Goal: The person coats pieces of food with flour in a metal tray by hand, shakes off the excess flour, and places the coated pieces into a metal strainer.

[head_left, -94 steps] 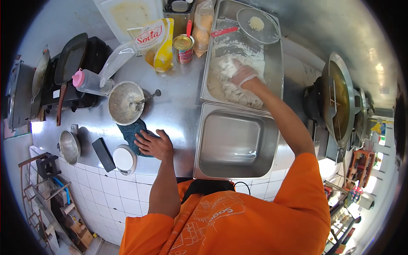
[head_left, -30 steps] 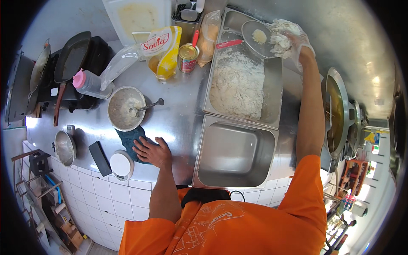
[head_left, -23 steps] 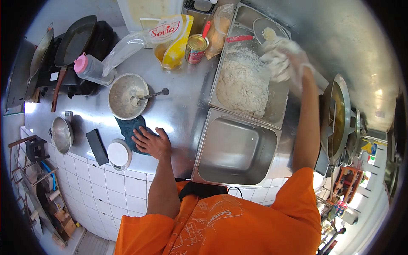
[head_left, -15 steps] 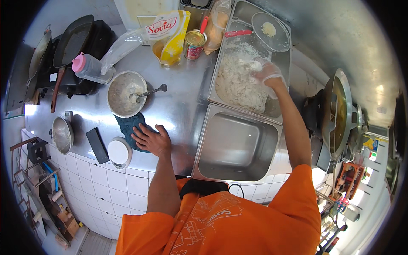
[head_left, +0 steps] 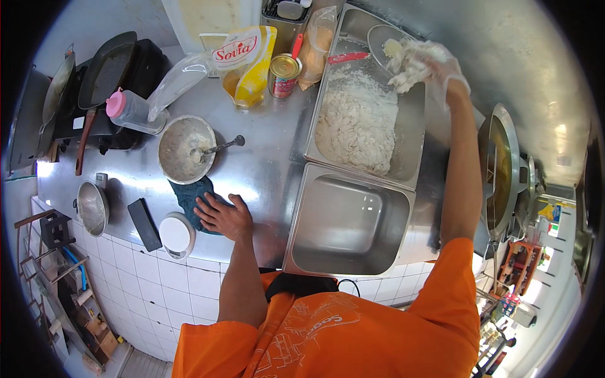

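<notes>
In the head view, the right hand (head_left: 443,68), in a clear plastic glove (head_left: 459,80), grips a ragged white floury clump (head_left: 413,67) at the far right of the far rectangular steel pan (head_left: 411,120), overlapping a round mesh strainer (head_left: 379,45). The left hand (head_left: 225,216), fingers spread, rests on a dark green cloth (head_left: 185,196). The held clump looks coated already; a broad floury heap (head_left: 358,129) lies in that pan, so the handling seems unfinished.
</notes>
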The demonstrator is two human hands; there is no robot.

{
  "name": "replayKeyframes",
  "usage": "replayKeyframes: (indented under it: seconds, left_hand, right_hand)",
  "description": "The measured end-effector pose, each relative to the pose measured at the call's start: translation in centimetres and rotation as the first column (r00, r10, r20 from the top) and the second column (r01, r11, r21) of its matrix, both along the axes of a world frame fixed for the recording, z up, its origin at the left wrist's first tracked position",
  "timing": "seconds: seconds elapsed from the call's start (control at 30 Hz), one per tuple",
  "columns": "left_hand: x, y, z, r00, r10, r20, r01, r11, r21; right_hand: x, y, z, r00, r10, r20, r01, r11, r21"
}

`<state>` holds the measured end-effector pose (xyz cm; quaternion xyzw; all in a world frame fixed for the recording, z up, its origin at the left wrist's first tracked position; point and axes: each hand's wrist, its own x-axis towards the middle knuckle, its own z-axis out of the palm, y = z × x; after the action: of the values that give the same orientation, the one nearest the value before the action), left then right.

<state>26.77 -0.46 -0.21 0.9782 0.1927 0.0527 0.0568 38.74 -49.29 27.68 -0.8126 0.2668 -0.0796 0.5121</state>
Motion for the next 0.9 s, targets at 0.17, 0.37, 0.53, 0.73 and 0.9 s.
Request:
replayKeyframes:
  seconds: [0.17,0.37,0.53,0.73,0.9]
  left_hand:
    - [-0.1,-0.1,0.2,1.0,0.001,0.002,-0.001,1.0,-0.001]
    - [-0.1,-0.4,0.0,1.0,0.002,0.026,-0.002,1.0,-0.006]
    - [0.0,-0.2,0.0,1.0,0.007,0.007,-0.007,1.0,0.006]
    - [-0.2,0.4,0.3,1.0,0.015,-0.012,-0.015,1.0,0.028]
    - [-0.3,0.1,0.5,1.0,-0.005,0.004,0.005,1.0,0.02]
  right_hand:
    - [4.3,-6.6,-2.5,0.991,0.132,0.018,-0.126,0.973,-0.194]
    - [8.1,-10.6,-6.8,0.988,0.034,-0.15,-0.129,0.714,-0.688]
    - [8.4,-8.7,-5.8,0.981,-0.077,-0.176,-0.099,0.584,-0.806]
    - [4.9,-0.6,-4.9,0.811,0.282,-0.512,-0.481,0.82,-0.311]
    - [1.9,5.9,-17.9,0.711,0.366,-0.6,-0.681,0.569,-0.46]
